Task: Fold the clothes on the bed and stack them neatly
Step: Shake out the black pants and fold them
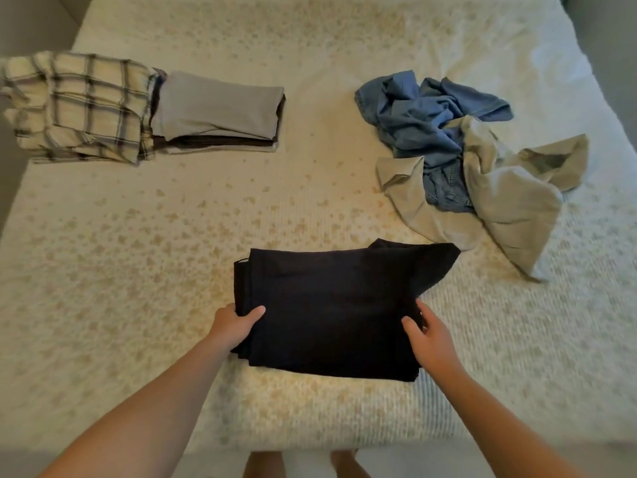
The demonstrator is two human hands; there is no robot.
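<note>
A folded black garment [331, 312] lies on the bed [310, 63] near its front edge. My left hand [236, 324] grips its left edge, thumb on top and fingers tucked beneath. My right hand [425, 331] grips its right edge the same way. At the back left, a folded plaid garment [79, 105] sits beside a stack topped by a folded grey garment [217, 108] over darker pieces. To the right, a crumpled blue denim garment [424, 115] lies tangled with an unfolded beige garment [499, 194].
The bed cover is cream with a faint floral print. A grey wall or headboard borders the bed on the left [20, 25]. Bare feet [265, 465] show on the floor below the front edge.
</note>
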